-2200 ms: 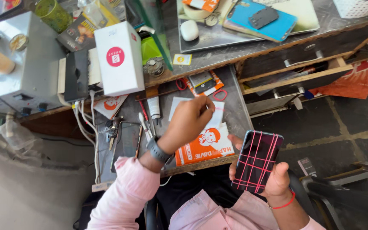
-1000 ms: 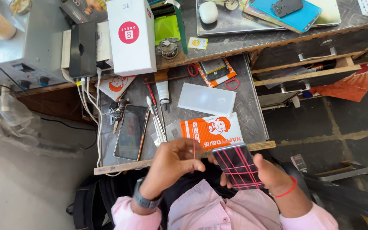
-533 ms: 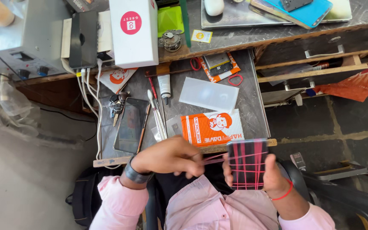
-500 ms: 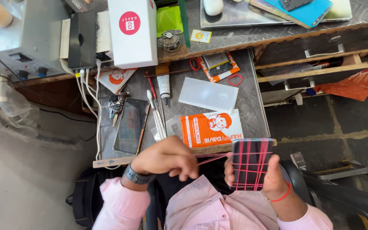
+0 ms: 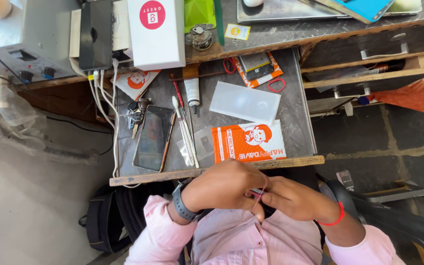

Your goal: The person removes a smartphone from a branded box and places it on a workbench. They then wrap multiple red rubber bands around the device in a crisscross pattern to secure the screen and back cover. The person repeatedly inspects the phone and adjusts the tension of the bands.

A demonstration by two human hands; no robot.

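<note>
My left hand (image 5: 226, 184), with a dark watch on the wrist, and my right hand (image 5: 295, 198), with a red thread on the wrist, meet in front of my chest, just below the wooden front edge of the grey work tray (image 5: 300, 122). Between them they close on a dark phone with pink stripes (image 5: 257, 195), of which only a sliver shows. My left hand's fingers curl over its top and the right hand grips it from the side. An orange and white packet (image 5: 249, 142) lies on the tray just beyond my hands.
On the tray lie a dark phone (image 5: 153, 137), thin hand tools (image 5: 185, 130), keys (image 5: 136, 113) and a clear sheet (image 5: 244, 102). A white box (image 5: 155, 32) stands behind. Open drawers (image 5: 369, 73) are at right, a black bag (image 5: 106, 225) at lower left.
My hands have drawn together and lower toward my chest. The striped phone, upright and plain to see in my right hand before, is now nearly hidden between both hands.
</note>
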